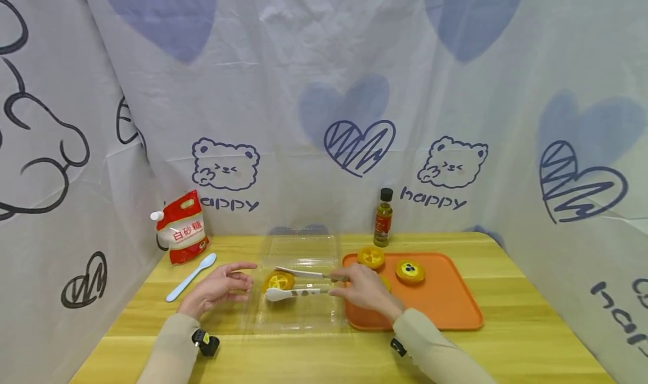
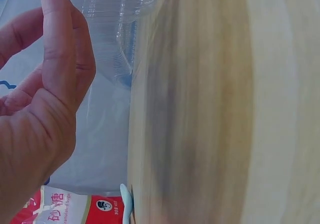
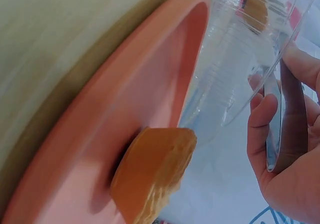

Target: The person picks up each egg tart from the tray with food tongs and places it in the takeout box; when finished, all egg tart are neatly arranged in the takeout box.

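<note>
My right hand (image 1: 367,288) grips a pair of tongs (image 1: 306,292) with white tips, reaching left over a clear plastic box (image 1: 319,316) with its lid raised behind. The tongs' arms stand apart, one on either side of an egg tart (image 1: 280,281) inside the box. In the right wrist view, thumb and fingers hold the metal handle (image 3: 292,129) of the tongs. At the left side of the box, my left hand (image 1: 223,285) holds nothing, its fingers loosely bent toward the box. The left wrist view shows this hand (image 2: 55,78) close by the box wall.
An orange tray (image 1: 445,308) on the right carries a plain tart (image 1: 371,257), a tart with dark berries (image 1: 410,271) and another partly hidden behind my right hand. A bottle (image 1: 383,218) stands behind it. Left lie a red-and-white sugar bag (image 1: 186,229) and a light-blue spoon (image 1: 191,277).
</note>
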`<state>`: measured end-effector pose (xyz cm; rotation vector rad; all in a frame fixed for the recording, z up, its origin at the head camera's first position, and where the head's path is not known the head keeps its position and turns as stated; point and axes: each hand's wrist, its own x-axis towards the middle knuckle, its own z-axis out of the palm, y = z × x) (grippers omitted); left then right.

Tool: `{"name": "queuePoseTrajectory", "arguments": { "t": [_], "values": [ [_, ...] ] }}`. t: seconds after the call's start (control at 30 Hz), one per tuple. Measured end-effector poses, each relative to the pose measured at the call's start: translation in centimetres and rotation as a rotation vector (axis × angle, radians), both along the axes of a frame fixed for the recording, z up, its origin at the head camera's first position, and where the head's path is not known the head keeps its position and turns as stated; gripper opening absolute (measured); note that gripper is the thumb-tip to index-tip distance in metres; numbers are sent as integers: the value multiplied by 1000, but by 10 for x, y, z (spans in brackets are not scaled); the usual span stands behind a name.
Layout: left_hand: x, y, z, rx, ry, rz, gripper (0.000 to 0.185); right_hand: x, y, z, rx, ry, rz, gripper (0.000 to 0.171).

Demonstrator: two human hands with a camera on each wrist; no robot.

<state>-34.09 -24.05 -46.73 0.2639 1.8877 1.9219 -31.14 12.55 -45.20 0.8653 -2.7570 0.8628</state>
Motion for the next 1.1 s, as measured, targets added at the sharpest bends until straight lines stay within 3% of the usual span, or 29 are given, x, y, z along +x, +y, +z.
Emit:
{"name": "queuePoseTrajectory", "arguments": {
  "t": [0.43,0.63,1.1],
  "values": [
    [-1,0,-1,7,-17,-1,61,-4,-11,0,46,38,15,42],
    [0,-1,-1,5,-4,-8,61,-4,-17,-3,125,78,1,43],
    [-1,-1,0,-5,-16,-2,58,-8,-14,10,156,26,16,52]
  ]
}}
